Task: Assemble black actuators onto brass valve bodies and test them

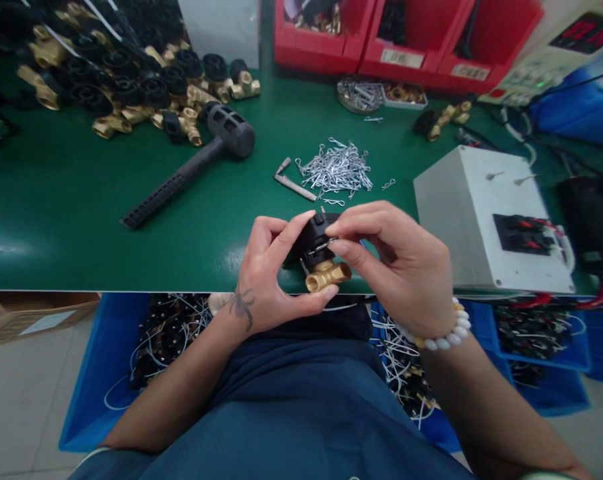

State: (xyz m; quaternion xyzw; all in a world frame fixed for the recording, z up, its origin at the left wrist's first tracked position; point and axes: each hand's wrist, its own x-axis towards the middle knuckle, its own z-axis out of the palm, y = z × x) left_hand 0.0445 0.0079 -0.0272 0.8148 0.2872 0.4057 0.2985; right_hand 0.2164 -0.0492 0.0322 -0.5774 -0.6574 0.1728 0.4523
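Note:
A brass valve with a black plastic head (327, 275) is held at the table's front edge. My left hand (276, 273) grips it, fingers along the black head and thumb below the brass body. My right hand (394, 263) pinches a thin metal clip (324, 247) against the black collar above the brass; part of the clip is hidden by the fingertips. Just beyond my hands lies a pile of silver R-clips (337, 167). A small bent metal rod (295, 185) rests at the pile's left side.
A black mallet (196, 160) lies left, before heaped brass valves (131, 87). Red bins (321, 40) and small dishes of parts (360, 93) stand at the back. A grey switch box (461, 213) stands right. Blue crates (89, 380) of wired parts sit below the table edge.

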